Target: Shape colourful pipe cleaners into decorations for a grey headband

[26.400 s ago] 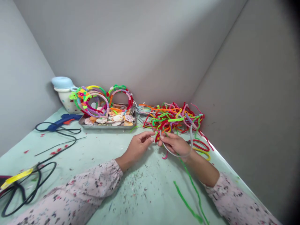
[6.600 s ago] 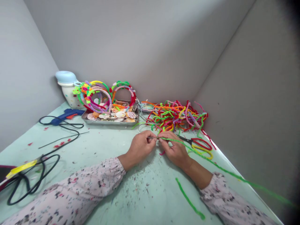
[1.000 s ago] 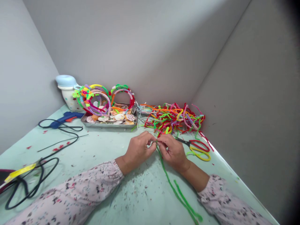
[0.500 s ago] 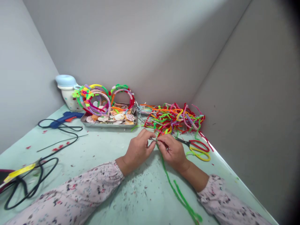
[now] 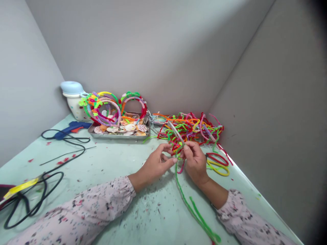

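My right hand point(image 5: 196, 164) pinches a thin grey curved band point(image 5: 176, 132) between thumb and fingers; the band rises up and to the left over the pile. From this grip a long green pipe cleaner point(image 5: 182, 194) hangs down and runs over the table toward its front. My left hand point(image 5: 157, 164) is just to the left, fingers apart and thumb stretched toward the green strand. Whether its thumb tip touches the strand, I cannot tell. Scissors with red and yellow handles point(image 5: 219, 165) lie beside my right hand, their blades hidden behind it.
Behind my hands is a tangled pile of coloured pipe cleaners point(image 5: 190, 124). A metal tray point(image 5: 120, 136) holds shells and several wrapped headbands point(image 5: 108, 112). To the left are a blue glue gun point(image 5: 70, 130), a black cable point(image 5: 83, 149) and a white cup with blue lid point(image 5: 74, 98). Walls surround the table.
My left hand has let go and its fingers have spread. My right hand has moved slightly right and turned, bringing the grey band up into view. The green strand's far end lies still.
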The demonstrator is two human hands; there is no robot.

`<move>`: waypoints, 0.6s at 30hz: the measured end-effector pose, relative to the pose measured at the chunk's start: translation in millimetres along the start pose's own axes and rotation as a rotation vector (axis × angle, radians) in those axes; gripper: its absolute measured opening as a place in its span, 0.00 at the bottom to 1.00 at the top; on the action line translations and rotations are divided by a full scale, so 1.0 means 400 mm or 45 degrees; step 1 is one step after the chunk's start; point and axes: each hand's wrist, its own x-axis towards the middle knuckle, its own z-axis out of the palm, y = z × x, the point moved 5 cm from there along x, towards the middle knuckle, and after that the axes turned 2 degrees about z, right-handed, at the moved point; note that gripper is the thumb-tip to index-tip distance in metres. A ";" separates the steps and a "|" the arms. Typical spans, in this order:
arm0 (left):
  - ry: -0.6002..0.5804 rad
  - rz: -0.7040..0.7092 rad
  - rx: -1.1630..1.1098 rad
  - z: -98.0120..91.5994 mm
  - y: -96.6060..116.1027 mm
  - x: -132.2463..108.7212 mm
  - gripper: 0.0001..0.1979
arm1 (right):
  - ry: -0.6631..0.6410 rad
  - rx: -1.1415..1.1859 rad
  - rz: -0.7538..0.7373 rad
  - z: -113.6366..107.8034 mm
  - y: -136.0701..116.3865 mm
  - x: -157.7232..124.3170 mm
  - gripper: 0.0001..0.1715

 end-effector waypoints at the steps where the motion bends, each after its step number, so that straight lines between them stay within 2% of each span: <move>1: -0.112 -0.079 -0.121 0.014 -0.007 -0.001 0.23 | 0.001 0.038 0.014 0.000 0.002 0.000 0.07; 3: -0.308 -0.211 -0.311 0.036 -0.012 -0.005 0.25 | 0.006 0.098 0.041 0.001 0.005 0.001 0.07; 5: -0.377 -0.288 -0.436 0.039 -0.008 -0.004 0.25 | 0.026 0.140 0.066 -0.001 0.008 0.003 0.08; 8: -0.187 -0.281 -0.614 -0.005 0.003 0.017 0.18 | 0.053 0.201 0.101 -0.004 0.014 0.008 0.08; 14: 0.040 -0.344 -1.130 -0.097 -0.018 0.058 0.15 | 0.071 0.293 0.148 -0.001 0.016 0.009 0.08; 18: 0.250 -0.413 -1.162 -0.119 -0.055 0.062 0.12 | 0.083 0.266 0.129 -0.001 0.013 0.004 0.08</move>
